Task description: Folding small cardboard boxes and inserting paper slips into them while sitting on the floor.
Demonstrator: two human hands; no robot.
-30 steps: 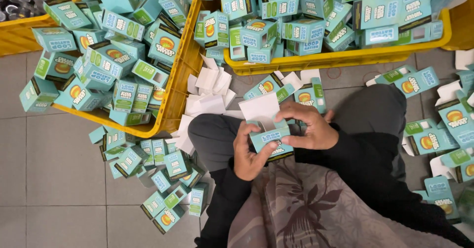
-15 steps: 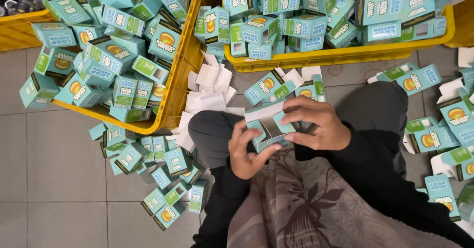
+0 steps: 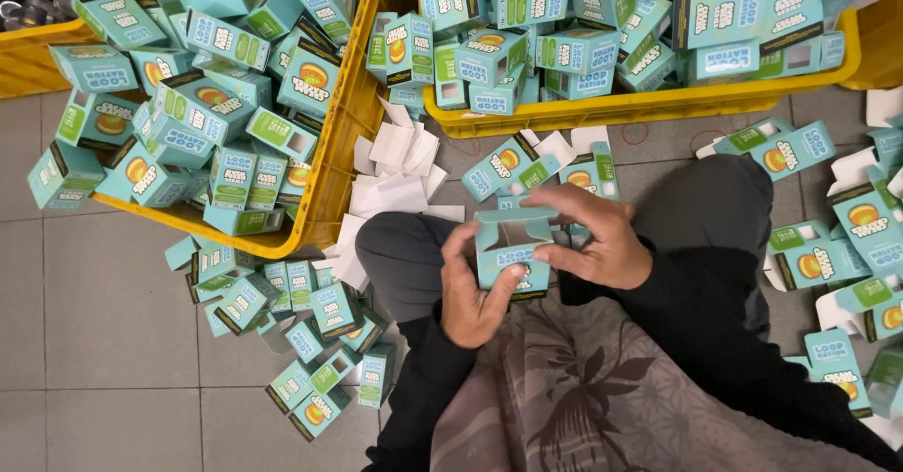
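Observation:
Both my hands hold one small teal carton box [image 3: 513, 251] over my lap. My left hand [image 3: 472, 289] cups its lower left side, thumb against the front panel. My right hand [image 3: 597, 237] grips its right side and top, fingers curled over the closed upper flap. The box shows a cut-out window on its front face. I sit on the floor with knees in dark trousers and a patterned cloth [image 3: 583, 387] across my lap.
Two yellow crates [image 3: 343, 143] [image 3: 649, 110] heaped with matching teal boxes stand ahead. More boxes lie scattered on the grey tile floor at left [image 3: 301, 331] and right [image 3: 847, 246]. A pile of white card inserts [image 3: 400, 176] lies between the crates.
The white insert went into the box, and the top flap, open a second ago, is now folded shut. The box has turned so its windowed face points up.

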